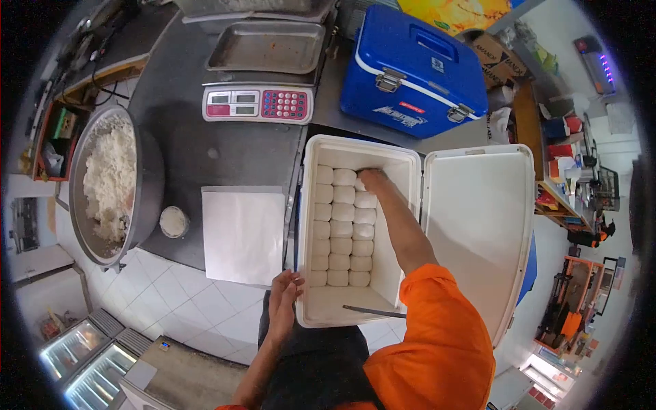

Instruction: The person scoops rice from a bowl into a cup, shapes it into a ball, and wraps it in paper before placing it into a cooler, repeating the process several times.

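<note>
White rounded blocks (pixel 342 212) lie in three columns inside an open white cooler box (pixel 413 205). My right hand (pixel 372 180) reaches into the box at the far end of the right column and touches a block there; its fingertips are hidden, so what they hold cannot be made out. Beside the box's near left corner is my left hand (pixel 285 301), with its fingers slightly bent and apart, holding nothing. White sheets (pixel 244 236) lie on the dark table left of the box. The box's lid (pixel 478 225) is folded open to the right.
A big metal pot (pixel 152 184) of white grains and a small bowl (pixel 174 222) are at the left. Beyond the sheets is a scale (pixel 257 104) with a metal tray (pixel 266 48). A closed blue cooler (pixel 410 75) stands past the box. A dark strap (pixel 372 311) crosses the box's near end.
</note>
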Available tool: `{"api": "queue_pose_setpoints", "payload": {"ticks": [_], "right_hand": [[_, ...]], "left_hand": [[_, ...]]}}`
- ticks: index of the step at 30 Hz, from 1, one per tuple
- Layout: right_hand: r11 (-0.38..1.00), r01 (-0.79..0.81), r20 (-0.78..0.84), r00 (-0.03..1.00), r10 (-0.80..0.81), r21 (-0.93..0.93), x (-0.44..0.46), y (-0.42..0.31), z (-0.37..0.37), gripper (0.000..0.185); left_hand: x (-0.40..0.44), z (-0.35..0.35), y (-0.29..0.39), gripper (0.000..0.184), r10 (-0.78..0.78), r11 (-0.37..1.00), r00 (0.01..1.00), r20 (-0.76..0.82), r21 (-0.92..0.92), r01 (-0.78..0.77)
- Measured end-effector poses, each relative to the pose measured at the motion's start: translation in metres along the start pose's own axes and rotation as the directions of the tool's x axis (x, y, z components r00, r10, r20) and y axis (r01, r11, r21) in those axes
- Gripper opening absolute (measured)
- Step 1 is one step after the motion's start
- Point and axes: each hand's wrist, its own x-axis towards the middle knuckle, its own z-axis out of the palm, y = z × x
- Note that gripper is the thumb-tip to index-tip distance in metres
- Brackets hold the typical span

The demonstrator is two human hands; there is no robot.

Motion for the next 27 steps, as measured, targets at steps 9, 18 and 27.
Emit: {"api": "queue_pose_setpoints", "payload": {"ticks": [9, 18, 27], "right_hand": [[0.852, -0.500, -0.521, 0.692, 0.500, 0.153, -0.072, -0.066, -0.111, 0.038], [0.566, 0.021, -0.292, 0.871, 0.394, 0.824, -0.155, -0.319, -0.195, 0.014], [0.254, 0.048, -0.122, 0.950, 0.286, 0.966, -0.107, -0.501, -0.129, 0.018]], "left_hand": [[0.000, -0.087, -0.013, 0.041, -0.123, 0.978, 0.957, -0.261, -0.197, 0.072], [0.113, -0.247, 0.005, 0.096, 0.747, 0.591, 0.441, -0.497, 0.800, -0.101], [0.181, -0.294, 0.044, 0.107, 0.646, 0.607, 0.676, -0.354, 0.776, -0.173]]}}
